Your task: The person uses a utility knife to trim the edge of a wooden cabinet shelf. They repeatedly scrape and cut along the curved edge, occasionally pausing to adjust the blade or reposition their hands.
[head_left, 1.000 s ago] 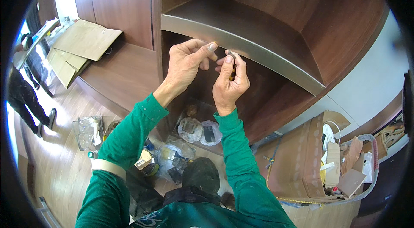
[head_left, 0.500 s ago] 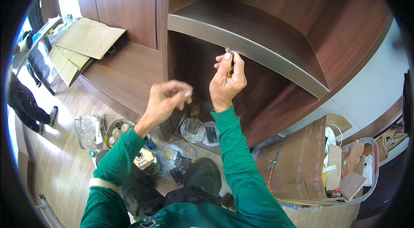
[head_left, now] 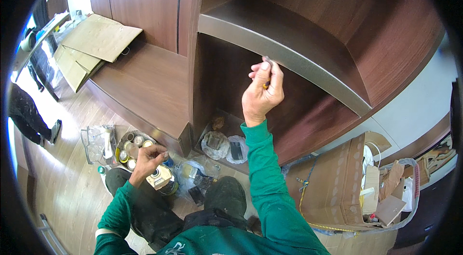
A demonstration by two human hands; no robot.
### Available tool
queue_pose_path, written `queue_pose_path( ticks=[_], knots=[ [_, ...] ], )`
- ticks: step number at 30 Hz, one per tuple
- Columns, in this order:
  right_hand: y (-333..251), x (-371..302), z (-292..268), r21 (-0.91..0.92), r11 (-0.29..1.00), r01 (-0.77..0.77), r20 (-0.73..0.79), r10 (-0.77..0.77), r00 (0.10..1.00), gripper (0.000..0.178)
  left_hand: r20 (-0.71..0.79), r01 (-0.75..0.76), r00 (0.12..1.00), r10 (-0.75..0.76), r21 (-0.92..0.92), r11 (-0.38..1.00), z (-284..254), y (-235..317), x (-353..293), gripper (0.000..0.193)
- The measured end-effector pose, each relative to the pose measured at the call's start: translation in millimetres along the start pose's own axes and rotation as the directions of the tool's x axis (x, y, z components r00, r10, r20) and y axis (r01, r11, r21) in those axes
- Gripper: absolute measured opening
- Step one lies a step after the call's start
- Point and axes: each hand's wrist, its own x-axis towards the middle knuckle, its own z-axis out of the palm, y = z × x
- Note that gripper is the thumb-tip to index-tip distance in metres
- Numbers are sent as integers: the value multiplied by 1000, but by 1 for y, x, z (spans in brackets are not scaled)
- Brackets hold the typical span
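My right hand is raised before the metallic front edge of a dark wooden shelf. Its fingers close round a small slim tool with a yellow-and-black handle; most of it is hidden in the palm. The fingertips are at or just in front of the edge's lower side; whether they touch it I cannot tell. Lower left, my left hand is pinched over several open cans on the floor. What it holds, if anything, does not show. Beside it stands a cream-topped container.
Flattened cardboard lies on a low wooden bench. At right stands a large cardboard box with scraps. Plastic bags fill the lower compartment. Another person's dark-trousered legs show at far left.
My left hand has dropped down and left, from near the cabinet to above the cans. The right hand stays at the shelf edge, still gripping the tool; the view has shifted slightly.
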Motion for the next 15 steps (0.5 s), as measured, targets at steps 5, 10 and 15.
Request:
queue_pose_path(
  ticks=[5, 10, 15],
  knots=[
    [0, 0, 1, 28, 999, -20, -12, 20, 1000, 18, 21, 82, 996, -82, 20, 996, -1, -24, -9, 15],
    [0, -1, 3, 5, 1000, -10, 42, 10, 999, 17, 23, 98, 995, -101, 104, 990, 7, -22, -10, 16],
    [1, -2, 3, 19, 1000, -24, -43, 24, 999, 17, 47, 29, 998, -39, 192, 981, 13, -24, -13, 19]
  ],
)
